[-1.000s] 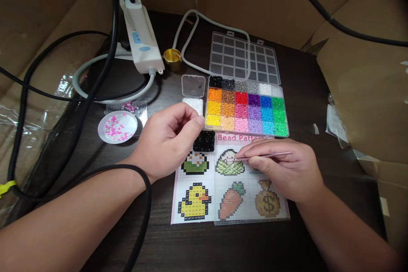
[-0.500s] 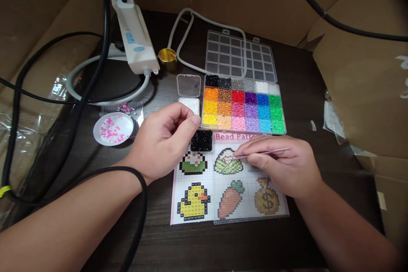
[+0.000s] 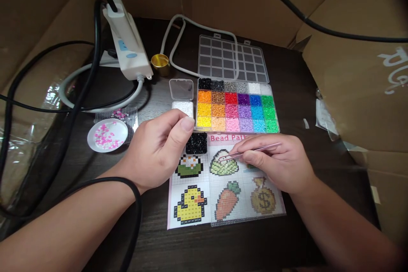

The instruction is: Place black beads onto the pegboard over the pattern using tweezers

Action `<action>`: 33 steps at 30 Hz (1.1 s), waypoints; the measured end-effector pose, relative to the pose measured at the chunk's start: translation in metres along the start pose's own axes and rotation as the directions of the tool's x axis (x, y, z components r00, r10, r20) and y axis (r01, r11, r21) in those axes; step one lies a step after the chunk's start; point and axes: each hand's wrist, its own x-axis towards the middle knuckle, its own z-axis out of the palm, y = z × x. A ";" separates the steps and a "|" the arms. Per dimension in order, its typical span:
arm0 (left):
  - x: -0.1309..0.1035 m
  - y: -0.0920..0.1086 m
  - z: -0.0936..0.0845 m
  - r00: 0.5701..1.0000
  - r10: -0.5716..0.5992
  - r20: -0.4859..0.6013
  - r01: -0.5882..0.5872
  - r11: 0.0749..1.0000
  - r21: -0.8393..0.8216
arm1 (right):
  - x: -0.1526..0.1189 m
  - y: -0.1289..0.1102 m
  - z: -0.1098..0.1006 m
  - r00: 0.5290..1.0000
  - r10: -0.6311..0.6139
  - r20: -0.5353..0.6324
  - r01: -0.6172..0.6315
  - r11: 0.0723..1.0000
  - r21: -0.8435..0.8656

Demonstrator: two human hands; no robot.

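At the pattern sheet [image 3: 206, 182], the right hand [image 3: 277, 162], nearer the green-and-white figure [image 3: 225, 167], was clamped on tweezers [image 3: 232, 155] that pointed left to it. The left hand [image 3: 156, 148], by the sheet's upper-left edge, had thumb and fingers together, contents hidden.

Forearms [image 3: 79, 216]: bare | left grip [image 3: 156, 148]: bare, thumbnail [image 3: 187, 124] short | right grip [image 3: 277, 161]: bare

A hand could pass over the tabletop [image 3: 293, 93] between the bead box [image 3: 276, 112] and the right cardboard wall [image 3: 350, 72]; the left hand [image 3: 157, 146] obstructs the near side of the white bead tub [image 3: 193, 109]. A black cable [image 3: 139, 216] crosses the left forearm [image 3: 79, 223]; the power strip [image 3: 132, 56] blocks the back left.
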 end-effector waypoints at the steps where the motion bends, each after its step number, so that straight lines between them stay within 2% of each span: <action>1: 0.000 0.000 0.000 1.000 0.000 0.001 0.000 1.000 0.004 | 0.000 0.000 0.000 1.000 0.000 -0.001 0.000 1.000 0.001; 9: 0.001 0.003 0.000 1.000 0.003 -0.006 -0.003 0.998 0.058 | 0.000 0.001 -0.001 1.000 0.004 0.011 -0.004 1.000 0.002; 33: 0.001 0.005 0.000 1.000 0.006 -0.006 -0.006 0.997 0.080 | -0.001 0.001 -0.001 0.999 -0.010 0.051 0.011 1.000 -0.024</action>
